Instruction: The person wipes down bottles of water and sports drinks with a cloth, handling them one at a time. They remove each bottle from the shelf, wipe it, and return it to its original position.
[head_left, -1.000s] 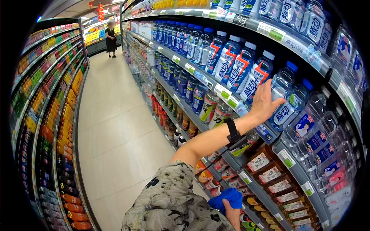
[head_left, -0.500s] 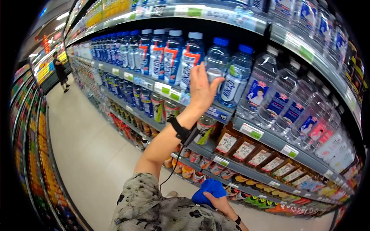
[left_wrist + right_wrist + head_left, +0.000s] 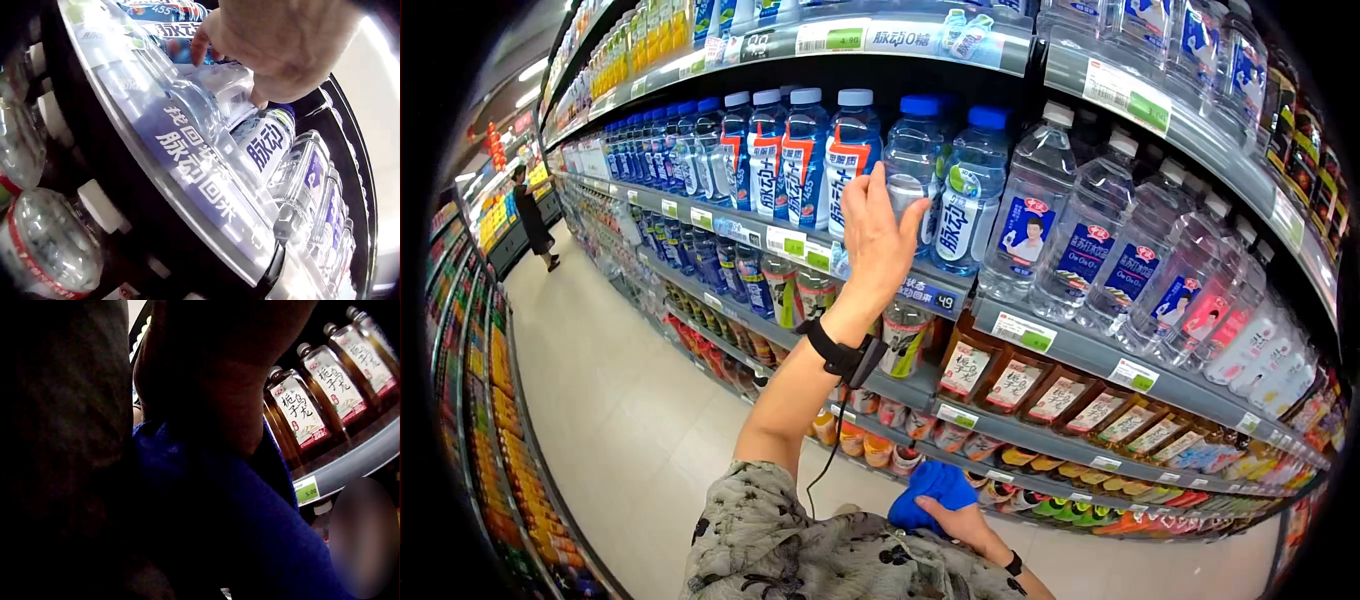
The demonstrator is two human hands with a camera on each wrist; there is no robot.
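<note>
My left hand (image 3: 878,240) is at the shelf front, its fingers and thumb on either side of a clear drink bottle (image 3: 914,150) with a blue cap. That bottle stands on the shelf, its lower part hidden behind the hand. In the left wrist view, a pale label panel (image 3: 232,94) shows between fingers and thumb. Beside it on the right is a blue-capped bottle (image 3: 970,190) with its label facing out; to the left stands a bottle with a red-and-white label (image 3: 850,160). Low by my body, my right hand (image 3: 968,522) grips a bunched blue cloth (image 3: 935,484).
Large clear water bottles (image 3: 1025,215) fill the same level to the right. Below them are brown tea bottles (image 3: 965,365). A price rail (image 3: 930,293) edges the shelf. Farther down the aisle floor (image 3: 580,340) stands a person (image 3: 532,220); another stocked shelf (image 3: 475,400) lines the left.
The head view has swung right and the shelf shows more squarely. My left hand has stayed at the same bottle, and my right hand has kept the blue cloth.
</note>
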